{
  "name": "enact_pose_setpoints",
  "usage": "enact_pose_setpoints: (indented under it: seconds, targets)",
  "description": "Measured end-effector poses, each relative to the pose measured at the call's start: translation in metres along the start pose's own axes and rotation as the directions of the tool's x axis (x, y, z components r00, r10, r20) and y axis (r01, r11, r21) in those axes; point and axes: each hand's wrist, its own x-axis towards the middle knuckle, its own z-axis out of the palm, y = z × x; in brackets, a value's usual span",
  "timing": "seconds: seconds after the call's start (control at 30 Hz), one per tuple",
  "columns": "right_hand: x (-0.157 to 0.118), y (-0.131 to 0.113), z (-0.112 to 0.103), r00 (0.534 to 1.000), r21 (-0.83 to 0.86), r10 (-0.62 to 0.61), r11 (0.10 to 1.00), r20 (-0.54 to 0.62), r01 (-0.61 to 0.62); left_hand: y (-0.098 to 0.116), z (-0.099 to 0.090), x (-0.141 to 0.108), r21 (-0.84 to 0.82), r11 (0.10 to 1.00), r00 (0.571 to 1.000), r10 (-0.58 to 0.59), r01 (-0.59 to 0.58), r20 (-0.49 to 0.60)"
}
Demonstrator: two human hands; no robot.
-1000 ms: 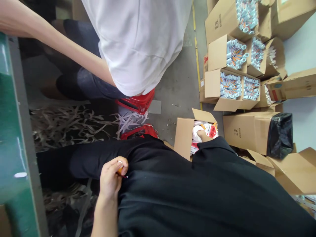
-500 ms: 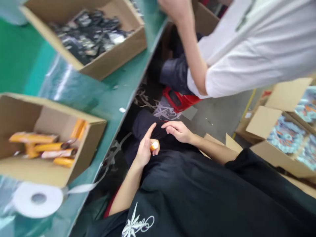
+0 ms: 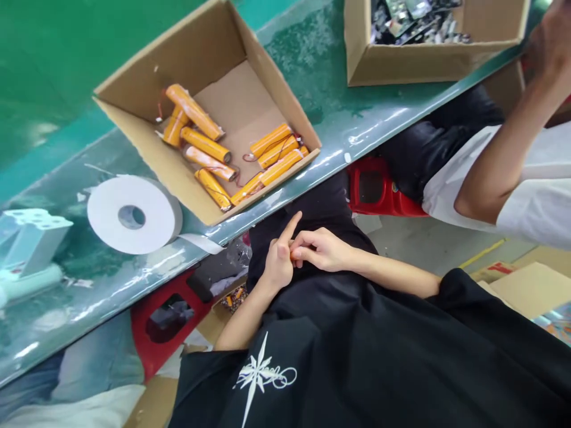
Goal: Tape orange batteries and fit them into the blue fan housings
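Note:
In front of my lap, my left hand is closed around an orange battery pack, its index finger stretched out. Only a small orange part shows between the fingers. My right hand meets it from the right, thumb and fingers pinched together at the end of the pack. What that pinch holds, if anything, is hidden. Beyond the hands, an open cardboard box on the table contains several orange battery packs with thin wires. Left of the box lies a roll of white tape, its loose end hanging over the table edge.
The green table has its edge just past my hands. Another box holds dark electronic parts. A co-worker's arm is at the right. Red stools stand below, and pale plastic pieces lie at the left.
The view has swung, so the boxes and the tape roll appear farther right. My right hand has come from beside the left hand to pinch at the battery pack's end.

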Motion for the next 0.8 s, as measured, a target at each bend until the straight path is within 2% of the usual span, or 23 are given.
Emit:
enact_pose_setpoints:
  seconds: [0.07,0.2,0.33,0.43,0.53,0.63,0.8]
  targets:
    - [0.002,0.001,0.003,1.000,-0.001,0.017,1.000,0.003,-0.017,-0.002,0.001,-0.002,0.003,1.000,0.998,0.030,-0.029,-0.053]
    - [0.004,0.003,0.004,0.999,-0.029,0.051,0.998,0.010,-0.051,-0.008,0.002,-0.003,-0.042,0.999,0.998,0.024,-0.027,-0.055]
    - [0.006,0.009,0.000,0.988,0.103,0.121,0.986,0.095,-0.131,-0.013,0.000,-0.003,-0.087,0.996,1.000,0.006,-0.006,-0.004]
    - [0.006,0.014,-0.001,0.979,0.170,0.147,0.971,0.142,-0.171,-0.011,-0.002,-0.004,-0.033,0.999,1.000,0.020,-0.019,0.014]
    - [0.006,0.018,0.000,0.983,0.108,0.133,0.983,0.127,-0.147,-0.006,-0.004,-0.003,0.061,0.998,0.999,0.035,-0.036,0.017]
    - [0.007,0.018,0.000,0.987,0.063,0.127,0.989,0.096,-0.134,-0.005,-0.007,-0.001,0.078,0.996,0.999,0.039,-0.042,0.037]
    - [0.008,0.019,-0.001,0.984,0.216,0.161,0.961,0.070,-0.173,-0.010,-0.009,0.004,0.016,1.000,0.997,-0.013,0.012,0.081]
